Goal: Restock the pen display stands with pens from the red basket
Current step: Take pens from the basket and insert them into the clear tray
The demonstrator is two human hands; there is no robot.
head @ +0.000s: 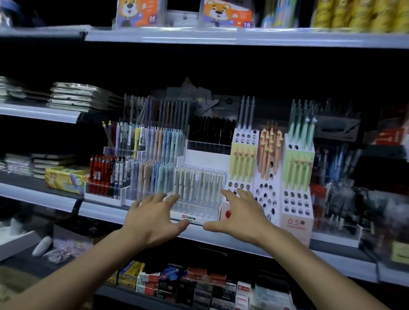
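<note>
L hand (153, 221): palm down, reaching to the front-left corner of the clear stand (193, 210); holds nothing.
L fingers (172, 199): straight, spread wide; tips overlap the stand's left edge, contact can't be told (motion blur).
L thumb: stretched right, below the stand's label strip.
R hand (242, 218): palm down at the stand's front-right corner; holds nothing.
R fingers (227, 196): straight, spread wide; index tip at the stand's right edge, the others in front of the white holed stands (296, 205).
R thumb: stretched left; its tip is near the L thumb tip but apart from it.
Clear stand: on the mid shelf (106, 214), between both hands; front rows of holes bare.
Pale pens (195, 181): upright in the stand's rear rows.
Neighbours, left: pastel pens (151, 174), then red pens (98, 169), in stepped stands.
Behind, raised tier: black pens (211, 130).
Holed stands: hold green, yellow & orange pens; many holes unfilled.
Lower shelf: small boxes (209, 289).
</note>
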